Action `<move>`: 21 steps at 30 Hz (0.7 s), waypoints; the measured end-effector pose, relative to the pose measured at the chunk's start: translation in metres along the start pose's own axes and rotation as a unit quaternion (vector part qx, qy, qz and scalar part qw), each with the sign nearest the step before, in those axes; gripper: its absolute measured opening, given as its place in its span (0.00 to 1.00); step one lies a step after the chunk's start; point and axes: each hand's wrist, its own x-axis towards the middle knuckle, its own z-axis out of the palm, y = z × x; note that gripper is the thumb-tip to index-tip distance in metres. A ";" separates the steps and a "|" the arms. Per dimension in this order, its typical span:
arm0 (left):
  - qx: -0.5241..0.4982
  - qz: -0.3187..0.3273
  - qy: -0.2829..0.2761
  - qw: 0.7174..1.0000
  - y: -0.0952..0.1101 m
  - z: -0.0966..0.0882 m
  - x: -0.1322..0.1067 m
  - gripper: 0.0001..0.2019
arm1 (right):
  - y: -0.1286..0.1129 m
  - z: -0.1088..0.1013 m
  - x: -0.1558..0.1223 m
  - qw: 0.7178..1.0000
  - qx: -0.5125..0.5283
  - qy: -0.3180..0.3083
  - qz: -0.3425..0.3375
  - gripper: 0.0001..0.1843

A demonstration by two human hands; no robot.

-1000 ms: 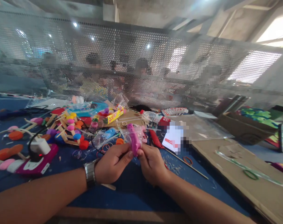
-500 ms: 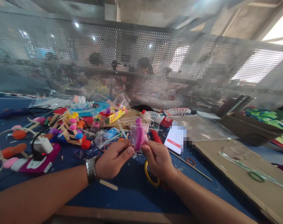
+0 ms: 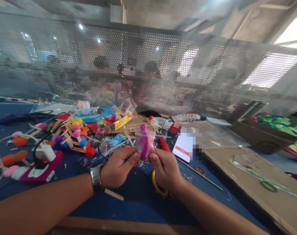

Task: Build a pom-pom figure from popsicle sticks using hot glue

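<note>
Both my hands hold up a small clear plastic bag (image 3: 145,142) with a magenta piece inside it, just above the blue table (image 3: 138,202). My left hand (image 3: 119,166), a metal watch on its wrist, pinches the bag's lower left edge. My right hand (image 3: 164,168) pinches the lower right edge. A yellow ring (image 3: 155,184) lies on the table under my right hand.
A stick-and-pompom model (image 3: 70,133), loose pompoms, bags and a yellow box (image 3: 121,120) crowd the table's left and middle. A white charger on a magenta case (image 3: 41,160) sits at the left. Cardboard (image 3: 248,176) lies at the right. People sit behind a perforated metal screen (image 3: 148,65).
The bag has been raised a little and turned more upright between my fingers. The view shifted slightly, and the yellow ring under my right hand came into sight.
</note>
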 end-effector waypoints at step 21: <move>0.006 -0.009 -0.048 0.999 -0.002 0.001 -0.002 0.24 | 0.002 0.002 -0.002 0.999 0.013 -0.040 -0.023 0.27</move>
